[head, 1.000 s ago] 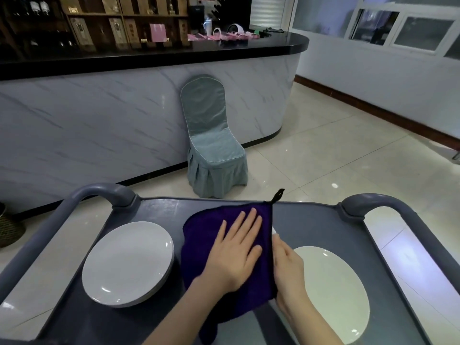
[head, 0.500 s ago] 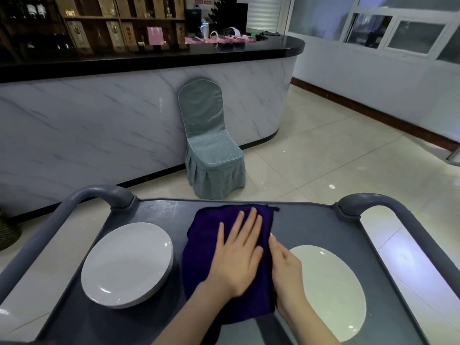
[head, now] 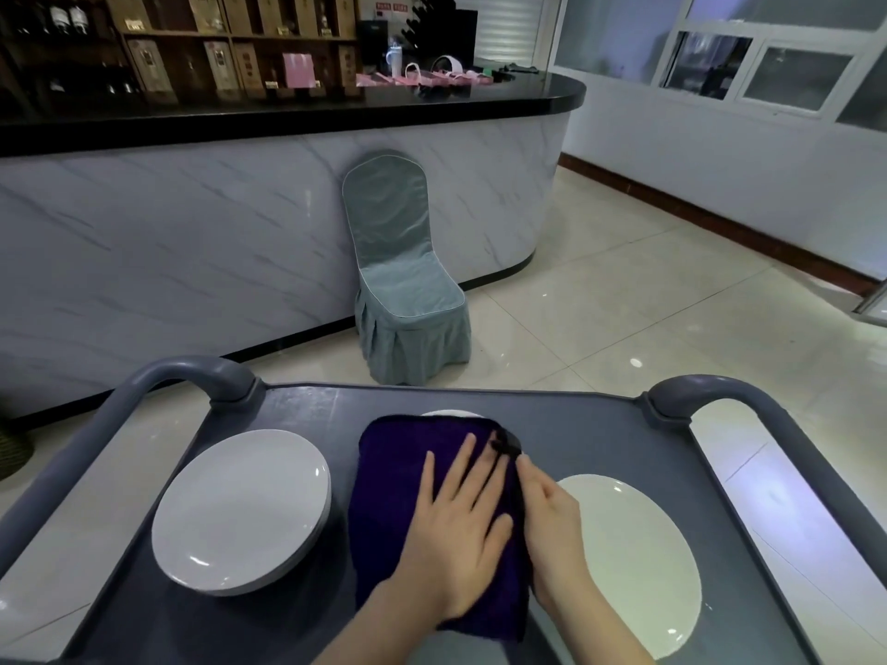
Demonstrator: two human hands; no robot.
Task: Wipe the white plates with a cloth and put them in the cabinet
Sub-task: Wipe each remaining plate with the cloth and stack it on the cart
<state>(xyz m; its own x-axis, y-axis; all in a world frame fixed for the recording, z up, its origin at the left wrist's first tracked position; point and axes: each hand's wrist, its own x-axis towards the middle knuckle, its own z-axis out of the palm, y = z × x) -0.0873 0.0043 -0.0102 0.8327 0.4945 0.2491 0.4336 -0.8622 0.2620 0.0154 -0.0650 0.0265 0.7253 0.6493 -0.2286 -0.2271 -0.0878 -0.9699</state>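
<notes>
A purple cloth (head: 393, 472) lies over a white plate (head: 451, 414) in the middle of the grey cart top (head: 312, 410); only the plate's far rim shows. My left hand (head: 456, 535) presses flat on the cloth, fingers spread. My right hand (head: 552, 525) grips the covered plate's right edge, thumb on top by the cloth's edge. A short stack of white plates (head: 240, 511) sits to the left. A single white plate (head: 633, 559) lies on the right, partly behind my right hand.
Raised grey handles stand at the cart's far corners, left handle (head: 182, 376) and right handle (head: 710, 395). Beyond the cart a covered grey-green chair (head: 408, 300) stands against a marble-fronted bar counter (head: 192, 242). Tiled floor (head: 624, 304) stretches to the right.
My left hand has drawn the cloth back toward me, uncovering the far rim of the middle plate. The cloth's black loop has folded onto its corner. My right hand stays at the plate's edge.
</notes>
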